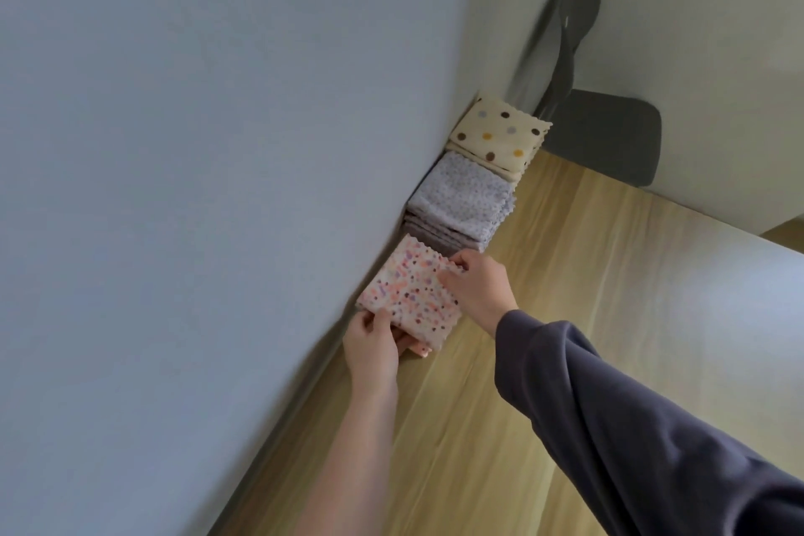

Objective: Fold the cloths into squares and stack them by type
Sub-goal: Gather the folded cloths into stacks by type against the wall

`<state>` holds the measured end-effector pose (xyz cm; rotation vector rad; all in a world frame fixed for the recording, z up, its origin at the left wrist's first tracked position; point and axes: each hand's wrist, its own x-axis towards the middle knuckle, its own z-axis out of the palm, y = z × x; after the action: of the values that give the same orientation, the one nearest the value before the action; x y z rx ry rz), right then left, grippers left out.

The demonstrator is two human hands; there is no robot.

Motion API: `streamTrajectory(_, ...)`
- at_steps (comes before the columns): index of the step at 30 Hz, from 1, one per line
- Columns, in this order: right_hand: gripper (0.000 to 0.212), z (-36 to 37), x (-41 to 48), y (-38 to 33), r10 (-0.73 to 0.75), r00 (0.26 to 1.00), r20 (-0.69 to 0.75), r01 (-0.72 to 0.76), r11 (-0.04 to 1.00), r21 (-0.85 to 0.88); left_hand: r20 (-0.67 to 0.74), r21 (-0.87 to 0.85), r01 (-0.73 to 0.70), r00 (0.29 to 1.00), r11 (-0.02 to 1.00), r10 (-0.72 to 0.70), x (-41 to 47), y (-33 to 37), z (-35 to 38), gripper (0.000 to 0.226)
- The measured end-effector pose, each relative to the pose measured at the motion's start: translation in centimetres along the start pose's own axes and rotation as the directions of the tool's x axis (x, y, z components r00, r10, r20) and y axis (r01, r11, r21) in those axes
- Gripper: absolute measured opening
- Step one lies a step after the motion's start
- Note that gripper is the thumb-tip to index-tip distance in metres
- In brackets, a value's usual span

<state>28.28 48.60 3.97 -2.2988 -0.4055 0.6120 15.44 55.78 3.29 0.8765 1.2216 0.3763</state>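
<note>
**Person's clothing: one sleeve in view, one forearm bare**

Right arm: covered by a long sleeve of dark greyish-purple fabric, plain and matt. The material is soft and cut loose. It sits wide about the arm, with deep folds and creases along its length. The cuff is a simple edge in the same colour and ends at the wrist. The right grip shows bare beyond it.

Left arm: the forearm is bare from the lower edge of view up to the left grip, which is also bare.
</note>
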Motion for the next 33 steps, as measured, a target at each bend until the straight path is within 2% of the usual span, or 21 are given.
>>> streamTrajectory(3, 0.019, 0.0, -0.9, 0.1, -0.039, 0.999, -0.019, 0.04, 0.996, 0.075, -0.051, 0.055, -0.074, 0.996, 0.996, 0.077, -0.4, -0.5, -0.7, 0.021)
streamTrajectory(5, 0.017, -0.2, -1.1, 0.1, -0.058, 0.998, -0.021, 0.06, 0.993, 0.106, -0.088, 0.034, -0.101, 0.991, 0.994, 0.104, -1.1, -0.7, -0.9, 0.023)
streamTrajectory(9, 0.017, 0.2, -0.8, 0.1, -0.023, 1.0, 0.008, 0.022, 0.996, 0.084, -0.139, -0.14, -0.091, 0.988, 0.986, 0.071, -1.9, -0.8, -0.7, 0.037)
streamTrajectory(12, 0.016, 0.7, -0.7, 0.4, 0.026, 1.0, 0.01, -0.027, 0.991, 0.129, -0.17, -0.204, -0.09, 0.984, 0.975, 0.055, -2.1, -0.8, -0.4, 0.042)
streamTrajectory(18, 0.021, 0.9, -0.5, 0.3, 0.164, 0.985, 0.05, -0.172, 0.937, 0.305, -0.094, -0.446, 0.015, 0.994, 0.895, -0.063, -2.8, -0.2, -0.2, 0.038)
streamTrajectory(20, 0.022, 0.6, -0.4, 0.0, 0.216, 0.97, 0.113, -0.243, 0.884, 0.399, -0.08, -0.387, 0.028, 0.995, 0.922, -0.063, -2.6, -0.2, -0.2, 0.036)
streamTrajectory(22, 0.021, 0.3, -0.5, -0.1, 0.26, 0.95, 0.175, -0.312, 0.826, 0.469, -0.103, -0.21, 0.017, 0.994, 0.978, -0.04, -2.0, -0.2, -0.1, 0.037)
streamTrajectory(25, 0.016, 0.4, -0.6, 0.2, 0.307, 0.927, 0.214, -0.374, 0.753, 0.541, -0.145, -0.008, -0.002, 0.99, 1.0, 0.001, -1.3, 0.1, 0.5, 0.033)
streamTrajectory(28, 0.016, 0.5, -0.8, 0.4, 0.319, 0.923, 0.216, -0.383, 0.694, 0.61, -0.166, 0.027, 0.033, 0.986, 0.999, -0.028, -1.2, 0.7, 0.7, 0.018)
streamTrajectory(30, 0.021, 0.6, -0.8, 0.3, 0.314, 0.928, 0.202, -0.371, 0.709, 0.599, -0.193, 0.015, 0.05, 0.98, 0.999, -0.046, -0.9, 0.8, 0.5, 0.016)
streamTrajectory(33, 0.028, 1.0, -0.8, 0.6, 0.298, 0.94, 0.163, -0.34, 0.799, 0.497, -0.234, 0.054, 0.028, 0.972, 0.998, -0.015, -0.9, 0.9, 0.3, 0.022)
